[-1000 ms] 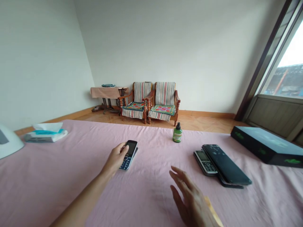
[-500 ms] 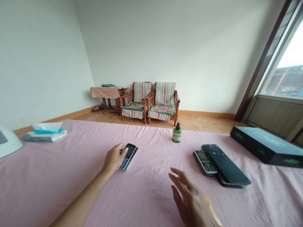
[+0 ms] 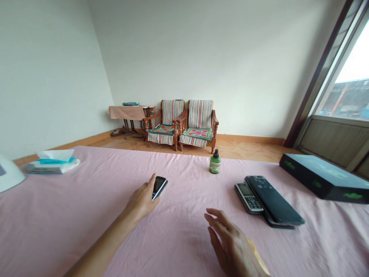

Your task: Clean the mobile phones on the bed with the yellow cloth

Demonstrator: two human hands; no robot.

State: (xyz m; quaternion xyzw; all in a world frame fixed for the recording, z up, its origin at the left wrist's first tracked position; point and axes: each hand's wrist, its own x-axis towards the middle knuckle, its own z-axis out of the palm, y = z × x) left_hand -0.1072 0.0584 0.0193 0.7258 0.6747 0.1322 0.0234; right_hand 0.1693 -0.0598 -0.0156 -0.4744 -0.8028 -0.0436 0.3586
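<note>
Phone (image 3: pixel 159 187) gripped in left hand (image 3: pixel 141 201); right hand (image 3: pixel 233 248) open, green bottle (image 3: pixel 215 162) and stacked phones (image 3: pixel 266 200) beyond.

The left hand (image 3: pixel 142 200) covers most of the small phone (image 3: pixel 159 186), keypad hidden. The right hand (image 3: pixel 233 246) runs off the bottom edge; a white appliance (image 3: pixel 8 175) is cropped left.

Bright soft daylight from the overexposed window (image 3: pixel 350 82) at right, faint shadows, wide-angle bending at edges, mostly sharp
</note>
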